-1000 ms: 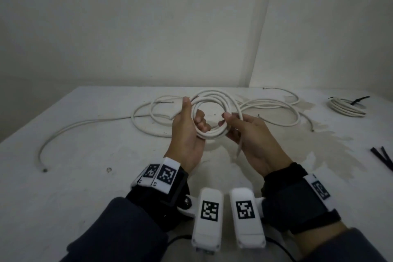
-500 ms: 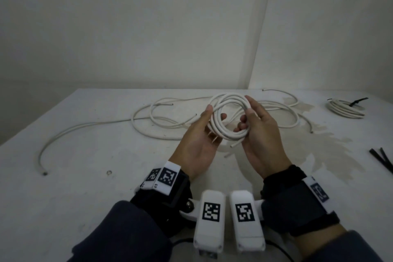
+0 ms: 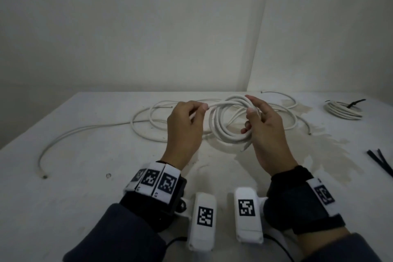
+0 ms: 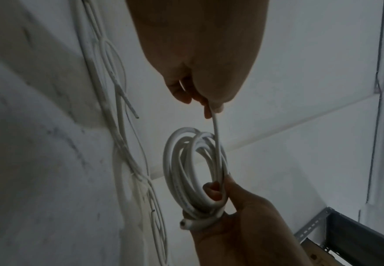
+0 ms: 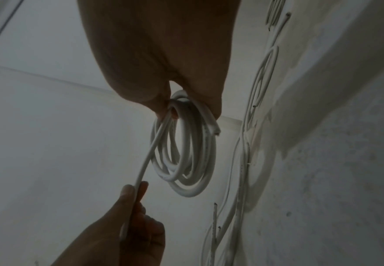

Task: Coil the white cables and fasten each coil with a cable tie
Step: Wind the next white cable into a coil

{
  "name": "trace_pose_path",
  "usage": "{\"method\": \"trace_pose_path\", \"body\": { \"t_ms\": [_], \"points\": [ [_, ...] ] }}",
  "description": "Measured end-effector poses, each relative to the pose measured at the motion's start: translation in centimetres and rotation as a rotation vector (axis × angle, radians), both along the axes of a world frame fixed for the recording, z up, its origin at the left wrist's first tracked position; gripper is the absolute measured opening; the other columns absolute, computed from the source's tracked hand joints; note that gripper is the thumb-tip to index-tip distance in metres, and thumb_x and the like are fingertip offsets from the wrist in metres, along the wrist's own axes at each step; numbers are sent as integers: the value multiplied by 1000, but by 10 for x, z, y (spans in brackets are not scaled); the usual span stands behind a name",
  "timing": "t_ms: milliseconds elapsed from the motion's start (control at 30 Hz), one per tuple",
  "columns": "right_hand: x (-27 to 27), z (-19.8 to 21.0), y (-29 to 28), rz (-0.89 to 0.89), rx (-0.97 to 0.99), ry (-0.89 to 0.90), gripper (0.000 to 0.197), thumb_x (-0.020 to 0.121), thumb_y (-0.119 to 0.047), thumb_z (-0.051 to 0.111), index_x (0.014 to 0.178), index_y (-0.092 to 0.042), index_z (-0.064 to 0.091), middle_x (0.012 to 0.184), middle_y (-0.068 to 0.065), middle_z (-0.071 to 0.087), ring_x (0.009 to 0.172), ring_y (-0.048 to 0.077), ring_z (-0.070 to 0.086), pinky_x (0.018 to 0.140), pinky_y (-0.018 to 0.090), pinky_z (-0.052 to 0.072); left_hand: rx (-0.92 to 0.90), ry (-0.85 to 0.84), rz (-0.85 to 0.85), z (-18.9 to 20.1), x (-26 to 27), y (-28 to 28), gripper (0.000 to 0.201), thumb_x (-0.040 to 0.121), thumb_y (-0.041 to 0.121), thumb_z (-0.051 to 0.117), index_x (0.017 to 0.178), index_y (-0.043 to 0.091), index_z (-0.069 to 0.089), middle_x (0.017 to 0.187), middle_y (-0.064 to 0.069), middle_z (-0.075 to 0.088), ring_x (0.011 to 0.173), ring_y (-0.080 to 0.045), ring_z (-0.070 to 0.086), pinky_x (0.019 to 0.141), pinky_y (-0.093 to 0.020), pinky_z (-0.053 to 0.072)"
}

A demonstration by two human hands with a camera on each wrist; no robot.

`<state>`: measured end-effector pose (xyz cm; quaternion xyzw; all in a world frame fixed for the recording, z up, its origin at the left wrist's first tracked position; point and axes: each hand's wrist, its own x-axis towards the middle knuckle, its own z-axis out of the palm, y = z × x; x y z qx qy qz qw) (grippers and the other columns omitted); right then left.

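A white cable coil (image 3: 225,132) hangs above the table, held upright by my right hand (image 3: 253,118), whose thumb and fingers are curled round its right side. My left hand (image 3: 201,109) pinches the free strand (image 3: 214,105) that leads off the coil's top to the left. In the left wrist view the strand (image 4: 217,138) runs from my left hand (image 4: 210,108) down into the coil (image 4: 177,171), and a cut cable end (image 4: 184,224) sticks out by the right hand (image 4: 243,216). In the right wrist view the right hand (image 5: 177,106) holds the coil (image 5: 186,162).
Loose white cables (image 3: 144,121) sprawl over the white table (image 3: 85,176) behind my hands. A finished coil with a black tie (image 3: 342,110) lies at the far right. Black cable ties (image 3: 380,162) lie at the right edge. Walls close the back and right.
Both hands cupped the coil before. My left hand has let go of it, moved left and pinched the free strand. The right hand now holds the coil alone.
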<state>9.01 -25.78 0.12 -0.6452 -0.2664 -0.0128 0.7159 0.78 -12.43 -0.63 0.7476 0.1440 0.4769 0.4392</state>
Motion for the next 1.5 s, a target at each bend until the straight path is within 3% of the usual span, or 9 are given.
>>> {"method": "trace_pose_path", "body": {
  "t_ms": [233, 467, 633, 700, 833, 967, 1167, 1367, 1500],
  "points": [
    [0, -1, 0, -40, 54, -8, 12, 100, -16, 47, 102, -17, 59, 73, -3, 52, 50, 5, 50, 53, 23, 44, -84, -12, 8, -1, 0, 4, 15, 95, 21, 56, 87, 18, 68, 95, -5, 68, 91, -11, 60, 79, -13, 44],
    [6, 0, -3, -45, 226, 138, 11, 100, -14, 47, 99, -20, 57, 68, 0, 49, 48, 1, 47, 53, 22, 44, -177, 297, -329, -6, -2, -2, 7, 90, 17, 64, 95, 13, 66, 66, 0, 59, 57, -3, 52, 59, -12, 42],
    [4, -5, 1, 112, 105, 86, 11, 98, -11, 50, 98, -16, 60, 57, -11, 54, 50, 6, 48, 58, 30, 43, -274, 409, -351, -2, -2, -5, 43, 91, 14, 54, 132, 20, 43, 123, -6, 48, 103, -18, 54, 88, -30, 46],
    [0, -5, 3, 213, 34, 63, 11, 97, -10, 51, 97, -15, 61, 57, -10, 56, 51, 9, 48, 57, 30, 43, -395, 360, -380, 1, -3, -7, 54, 87, 14, 51, 139, 18, 39, 130, -5, 44, 114, -22, 52, 97, -36, 45],
    [-9, -4, 4, 336, -76, 35, 13, 96, -11, 54, 99, -17, 65, 64, -5, 58, 55, 13, 49, 58, 29, 44, -559, 207, -483, 4, -3, -7, 26, 93, 17, 54, 114, 3, 59, 94, -12, 64, 72, -22, 65, 73, -36, 52],
    [-12, 2, 5, 451, 47, 287, 18, 97, -15, 50, 101, -10, 66, 73, 4, 56, 57, 13, 48, 57, 26, 43, -590, 160, -411, 1, -4, -4, 44, 87, 40, 63, 97, -3, 63, 51, 2, 50, 39, -13, 51, 53, -28, 49],
    [-15, 4, 5, 437, -82, 243, 23, 99, -11, 47, 97, -17, 69, 84, 9, 70, 69, 16, 65, 66, 28, 53, -601, 117, -385, -2, -4, 1, 31, 84, 30, 70, 91, 2, 62, 41, 8, 36, 35, -8, 34, 41, -21, 38],
    [-4, 2, -6, 254, -232, 17, 22, 92, -9, 60, 91, -24, 75, 90, 11, 72, 82, 17, 68, 73, 29, 56, -499, 159, -344, -2, -5, 1, 27, 78, 30, 76, 76, 8, 62, 41, 6, 41, 35, -10, 36, 46, -25, 34],
    [1, -2, -3, 139, -362, -202, 24, 93, -10, 58, 90, -30, 71, 82, -5, 71, 77, 8, 64, 76, 27, 49, -484, 189, -345, -2, -6, 2, 26, 78, 31, 77, 73, 9, 63, 41, 7, 41, 36, -10, 37, 46, -25, 34]
  ]
}}
